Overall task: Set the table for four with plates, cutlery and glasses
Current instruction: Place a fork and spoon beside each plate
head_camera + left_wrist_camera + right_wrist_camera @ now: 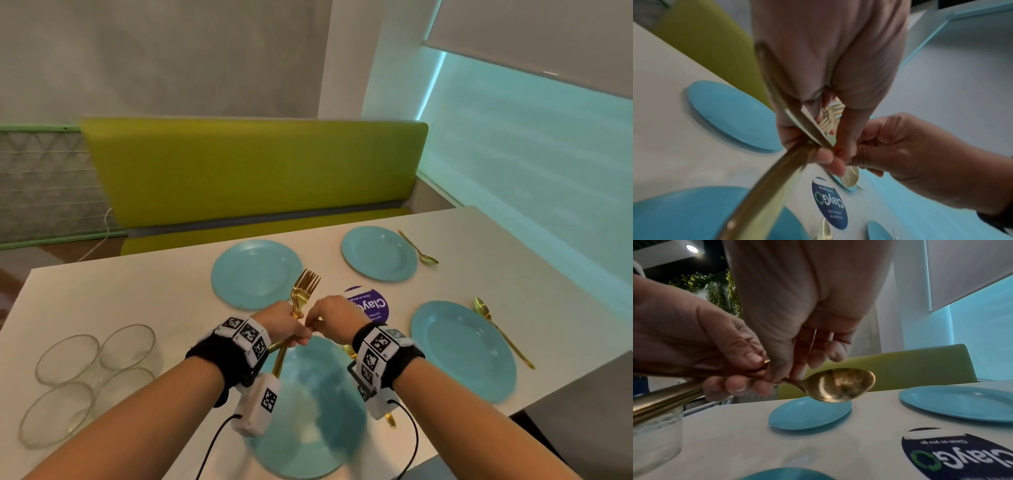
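Observation:
Four blue plates lie on the white table (113,294): far left (257,274), far right (378,253), near right (462,349) and nearest (308,411). My left hand (300,339) grips a bundle of gold forks (304,284) above the nearest plate, tines up. My right hand (312,325) meets it and pinches the neck of a gold spoon (842,384) held in the same bundle. In the left wrist view the handles (764,186) fan out from the left hand (824,155). Gold spoons lie beside the far right plate (419,248) and the near right plate (503,337).
Several clear glasses (92,373) stand together at the table's near left. A round purple sticker (373,305) marks the table's middle. Another gold spoon (390,419) shows under my right wrist beside the nearest plate. A green bench (253,171) runs behind the far edge.

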Motion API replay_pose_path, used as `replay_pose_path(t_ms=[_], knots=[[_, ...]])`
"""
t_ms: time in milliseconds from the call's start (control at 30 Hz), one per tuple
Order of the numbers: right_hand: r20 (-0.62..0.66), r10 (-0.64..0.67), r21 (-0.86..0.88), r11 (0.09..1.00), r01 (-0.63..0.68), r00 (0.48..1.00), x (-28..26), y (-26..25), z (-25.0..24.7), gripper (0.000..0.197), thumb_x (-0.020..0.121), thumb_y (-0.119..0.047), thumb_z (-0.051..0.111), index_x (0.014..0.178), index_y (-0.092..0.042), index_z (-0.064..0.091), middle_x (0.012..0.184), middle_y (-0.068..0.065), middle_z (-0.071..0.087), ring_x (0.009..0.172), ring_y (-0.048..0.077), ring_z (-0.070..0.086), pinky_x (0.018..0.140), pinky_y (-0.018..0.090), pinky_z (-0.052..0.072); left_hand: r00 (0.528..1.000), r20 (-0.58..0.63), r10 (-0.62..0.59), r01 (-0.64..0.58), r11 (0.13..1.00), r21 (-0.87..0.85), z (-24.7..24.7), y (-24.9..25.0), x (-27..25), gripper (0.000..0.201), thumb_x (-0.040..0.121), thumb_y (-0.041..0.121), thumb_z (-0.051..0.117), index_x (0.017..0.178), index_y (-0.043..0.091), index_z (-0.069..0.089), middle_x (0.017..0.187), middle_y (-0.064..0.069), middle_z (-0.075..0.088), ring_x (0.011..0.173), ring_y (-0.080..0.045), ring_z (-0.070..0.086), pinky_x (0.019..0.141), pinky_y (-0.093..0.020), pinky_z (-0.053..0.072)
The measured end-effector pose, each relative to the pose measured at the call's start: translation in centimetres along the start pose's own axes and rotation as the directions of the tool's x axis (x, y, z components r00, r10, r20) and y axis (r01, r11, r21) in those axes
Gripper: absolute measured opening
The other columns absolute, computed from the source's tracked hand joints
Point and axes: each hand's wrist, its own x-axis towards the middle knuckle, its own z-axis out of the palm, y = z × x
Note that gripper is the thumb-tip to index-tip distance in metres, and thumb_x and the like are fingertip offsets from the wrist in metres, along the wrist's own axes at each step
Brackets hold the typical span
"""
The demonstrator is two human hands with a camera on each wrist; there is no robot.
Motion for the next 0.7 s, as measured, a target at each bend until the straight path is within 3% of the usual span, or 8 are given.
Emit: replay_pose_path(t_ms=[100, 167, 300, 367, 467, 567, 700], knots=[[0.002, -0.016, 0.002, 1.0, 0.015, 1.0, 2.4, 0.9, -0.8, 0.023, 0.092, -0.023, 0.055, 0.108, -0.019, 0.071, 0.113, 0.007, 0.063, 0.109, 0.024, 0.056, 0.091, 0.039, 0.048, 0.999, -0.043, -0.022, 0.019, 0.997, -0.075, -1.5, 0.9, 1.0, 0.007, 0.091, 0.009, 0.058, 0.088, 0.005, 0.054, 0.073, -0.008, 0.064, 0.044, -0.005, 0.063, 0.043, -0.015, 0.046], [-0.011, 0.007, 0.02, 1.0, -0.007, 1.0, 4.3, 2.0, -1.4, 0.022, 0.092, -0.021, 0.055, 0.106, -0.018, 0.072, 0.113, 0.007, 0.061, 0.109, 0.024, 0.055, 0.09, 0.037, 0.047, 0.994, -0.104, -0.036, 0.024, 0.993, -0.112, -2.8, 1.7, 2.3, 0.02, 0.097, 0.023, 0.05, 0.09, 0.004, 0.053, 0.074, -0.007, 0.063, 0.038, -0.003, 0.061, 0.039, -0.014, 0.044], [-0.05, 0.142, 0.115, 0.984, -0.136, 0.989, 8.5, 5.3, -2.4, 0.022, 0.092, -0.016, 0.054, 0.104, -0.015, 0.072, 0.114, 0.007, 0.064, 0.109, 0.025, 0.057, 0.089, 0.032, 0.045, 0.954, -0.27, -0.132, 0.057, 0.962, -0.267, -6.0, 3.0, 5.4, 0.037, 0.1, 0.039, 0.035, 0.094, 0.004, 0.048, 0.074, -0.01, 0.061, 0.053, -0.016, 0.057, 0.047, -0.023, 0.042], [-0.056, 0.236, 0.2, 0.955, -0.22, 0.97, 10.8, 6.9, -2.8, 0.021, 0.091, -0.014, 0.054, 0.103, -0.013, 0.072, 0.112, 0.008, 0.068, 0.106, 0.025, 0.06, 0.088, 0.03, 0.046, 0.928, -0.323, -0.183, 0.064, 0.935, -0.348, -7.5, 3.4, 7.0, 0.031, 0.101, 0.031, 0.034, 0.092, 0.004, 0.045, 0.072, -0.011, 0.058, 0.055, -0.019, 0.053, 0.05, -0.025, 0.04], [-0.033, 0.376, 0.296, 0.889, -0.35, 0.926, 14.2, 8.8, -2.6, 0.021, 0.09, -0.014, 0.055, 0.101, -0.011, 0.072, 0.11, 0.009, 0.07, 0.104, 0.026, 0.063, 0.089, 0.03, 0.049, 0.905, -0.348, -0.244, 0.102, 0.92, -0.378, -9.0, 3.5, 8.8, 0.011, 0.098, 0.007, 0.036, 0.094, 0.002, 0.045, 0.07, -0.009, 0.057, 0.05, -0.014, 0.054, 0.047, -0.023, 0.041], [0.046, 0.49, 0.323, 0.817, -0.477, 0.87, 17.1, 10.0, -1.7, 0.028, 0.091, -0.019, 0.053, 0.11, -0.007, 0.07, 0.115, 0.011, 0.068, 0.109, 0.027, 0.062, 0.092, 0.032, 0.05, 0.901, -0.35, -0.255, 0.121, 0.924, -0.362, -10.0, 3.3, 10.5, 0.019, 0.095, -0.001, 0.041, 0.079, 0.006, 0.048, 0.07, -0.008, 0.054, 0.057, -0.014, 0.053, 0.049, -0.023, 0.043], [0.151, 0.568, 0.388, 0.718, -0.577, 0.809, 19.6, 10.7, -0.1, 0.033, 0.09, -0.02, 0.055, 0.119, -0.007, 0.063, 0.123, 0.011, 0.063, 0.116, 0.027, 0.058, 0.084, 0.029, 0.046, 0.893, -0.36, -0.269, 0.122, 0.916, -0.382, -10.4, 2.9, 12.1, 0.021, 0.092, -0.006, 0.041, 0.08, 0.007, 0.052, 0.068, -0.01, 0.05, 0.059, -0.016, 0.051, 0.057, -0.026, 0.045]])
